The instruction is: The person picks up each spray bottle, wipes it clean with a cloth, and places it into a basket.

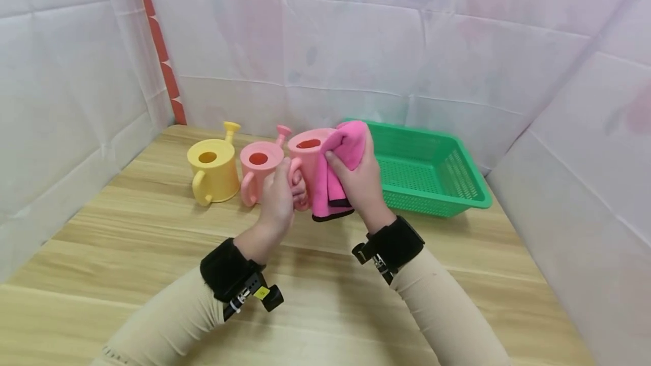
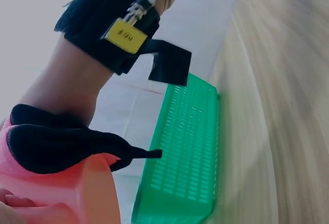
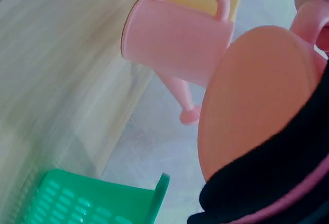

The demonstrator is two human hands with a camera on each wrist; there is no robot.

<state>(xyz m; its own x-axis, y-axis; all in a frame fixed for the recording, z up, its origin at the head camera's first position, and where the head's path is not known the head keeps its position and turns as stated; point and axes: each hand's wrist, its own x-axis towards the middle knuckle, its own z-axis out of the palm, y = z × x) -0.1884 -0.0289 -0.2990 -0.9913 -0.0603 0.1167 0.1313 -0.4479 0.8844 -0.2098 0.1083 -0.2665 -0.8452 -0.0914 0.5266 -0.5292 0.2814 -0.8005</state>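
Note:
My left hand (image 1: 281, 190) grips the handle of a pink watering can (image 1: 304, 160), which is lifted off the table; its flat base shows in the right wrist view. In my right hand (image 1: 362, 179) is a bright pink cloth (image 1: 325, 185) with a dark edge, pressed against the right side of that can. The cloth hides the can's spout. Just left of the held can stands a second pink watering can (image 1: 261, 157), partly behind my left hand. Farther left a yellow watering can (image 1: 216, 171) stands upright on the table.
A green perforated basket (image 1: 437, 205) sits at the back right of the wooden table (image 1: 305, 309), behind and beside my right hand. White sheeting (image 1: 356, 44) hangs at the back and on both sides. Each wrist carries a black strap with a camera mount.

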